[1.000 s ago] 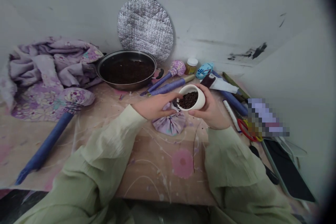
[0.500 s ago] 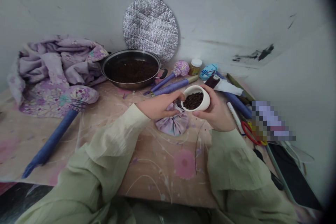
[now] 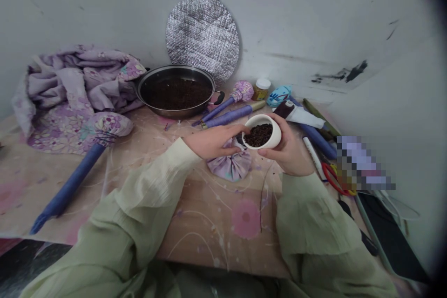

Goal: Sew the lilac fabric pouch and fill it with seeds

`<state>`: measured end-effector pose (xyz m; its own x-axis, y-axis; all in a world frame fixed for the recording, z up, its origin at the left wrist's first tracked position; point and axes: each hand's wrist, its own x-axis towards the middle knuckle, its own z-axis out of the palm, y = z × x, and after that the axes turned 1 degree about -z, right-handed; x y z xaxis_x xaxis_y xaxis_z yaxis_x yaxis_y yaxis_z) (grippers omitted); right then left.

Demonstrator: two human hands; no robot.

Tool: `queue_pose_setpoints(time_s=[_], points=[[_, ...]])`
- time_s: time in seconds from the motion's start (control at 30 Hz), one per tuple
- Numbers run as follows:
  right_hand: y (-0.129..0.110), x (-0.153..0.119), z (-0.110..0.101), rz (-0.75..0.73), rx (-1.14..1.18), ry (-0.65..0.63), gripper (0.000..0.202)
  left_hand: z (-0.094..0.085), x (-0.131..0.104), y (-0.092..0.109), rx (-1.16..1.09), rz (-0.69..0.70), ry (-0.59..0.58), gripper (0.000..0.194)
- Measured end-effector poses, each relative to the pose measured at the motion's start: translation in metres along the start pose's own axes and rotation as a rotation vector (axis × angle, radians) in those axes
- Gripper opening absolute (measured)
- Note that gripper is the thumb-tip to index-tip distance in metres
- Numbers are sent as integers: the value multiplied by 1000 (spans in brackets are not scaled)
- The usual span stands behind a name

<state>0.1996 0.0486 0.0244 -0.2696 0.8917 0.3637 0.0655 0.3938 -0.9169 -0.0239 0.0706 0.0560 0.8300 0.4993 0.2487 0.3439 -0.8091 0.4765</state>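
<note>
My right hand [image 3: 288, 149] grips a small white cup [image 3: 276, 135], tilted toward the left. Dark brown grains [image 3: 258, 135] fill much of it. Below the cup's left side sits a gathered lilac fabric pouch [image 3: 230, 166], its top partly covered by my fingers. My left hand [image 3: 216, 142] has its thumb at the pouch's neck, while a forefinger reaches over the cup's rim to the grains. The other left fingers are hidden. Something dark shows in the pouch's mouth, too small to make out.
Behind stands a pan [image 3: 176, 112] of dark grains, before a round silver mat [image 3: 203, 37]. At left lie floral cloth [image 3: 66, 102] and a blue-handled cloth-headed stick [image 3: 73, 181]. Rightward are a jar [image 3: 261, 89], a dark thread spool [image 3: 283, 110], red-handled scissors [image 3: 337, 179] and a phone [image 3: 387, 237].
The left forefinger has moved slightly further over the cup's rim, into the grains. Cup and pouch stay nearly in place; the whole view has shifted a little.
</note>
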Motion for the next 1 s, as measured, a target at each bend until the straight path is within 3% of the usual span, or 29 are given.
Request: queue_pose_setpoints(time_s=[0.2,0.43,0.6,0.77,1.0], points=[[1,0,-1,-5,-1,4,76,-1,-1,0,2,-17,3,36],[-3,0,-2,-10,13,-14,73,3,0,-4,-52,57,60,45],[0,0,-3,-10,-9,-5,76,5,0,-5,-64,49,89,32],[0,0,-4,-1,-25,3,77,3,1,-5,-44,6,38,15],[-1,-1,-6,21,-58,36,78,2,1,-5,6,91,63,15]])
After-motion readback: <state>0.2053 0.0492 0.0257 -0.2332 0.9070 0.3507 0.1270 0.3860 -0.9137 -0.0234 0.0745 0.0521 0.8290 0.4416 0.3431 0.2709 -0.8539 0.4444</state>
